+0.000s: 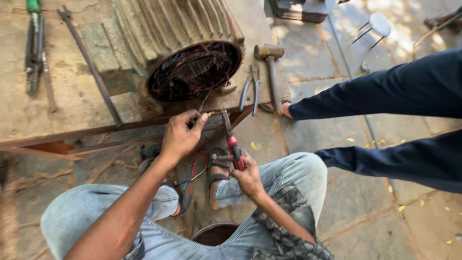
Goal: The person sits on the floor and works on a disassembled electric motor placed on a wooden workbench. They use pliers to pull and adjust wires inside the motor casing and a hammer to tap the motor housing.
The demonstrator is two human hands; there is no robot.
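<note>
A ribbed electric motor housing (pixel 163 29) lies on a worn wooden bench (pixel 62 106), its open end showing dark copper windings (pixel 192 72). My left hand (pixel 182 136) pinches a thin wire lead that runs from the windings at the bench's front edge. My right hand (pixel 248 178) grips red-handled pliers (pixel 232 144), whose jaws meet the wire end just right of my left fingers. Coloured wires (pixel 192 178) hang below between my knees.
On the bench lie a hammer (pixel 270 72), grey pliers (pixel 251 89), a long steel rod (pixel 91 67) and green-handled tools (pixel 34 48). Another person's legs in dark trousers (pixel 394 91) stretch in from the right over the stone floor. A round container (pixel 214 234) sits by my feet.
</note>
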